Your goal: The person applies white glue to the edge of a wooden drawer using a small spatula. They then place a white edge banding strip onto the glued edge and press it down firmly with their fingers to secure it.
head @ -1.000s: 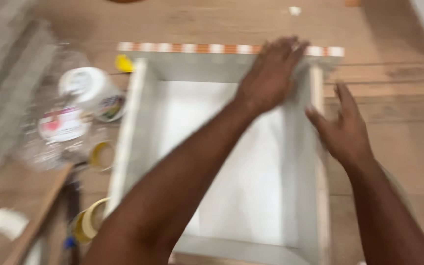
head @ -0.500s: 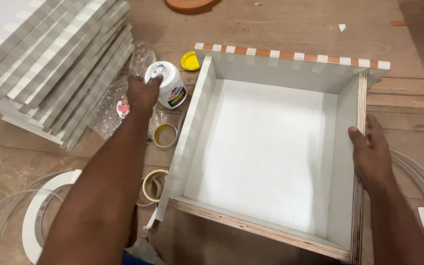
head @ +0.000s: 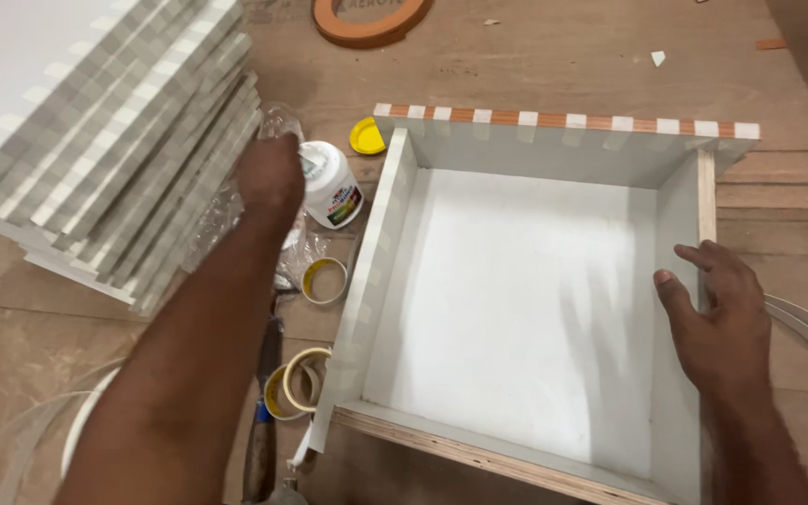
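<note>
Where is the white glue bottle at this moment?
In the head view, the white glue bottle lies on the wooden floor left of the white box, beside its yellow cap and under the left hand.

A white plastic glue bottle [head: 329, 182] lies a little left of centre in the upper half of the frame, tilted, just beside the left wall of the white box. Its label [head: 342, 202] wraps the lower body: a white band with red, green and dark patches. A crumpled clear plastic wrapper [head: 222, 210] lies under and left of the bottle. No signs or screens show.
</note>
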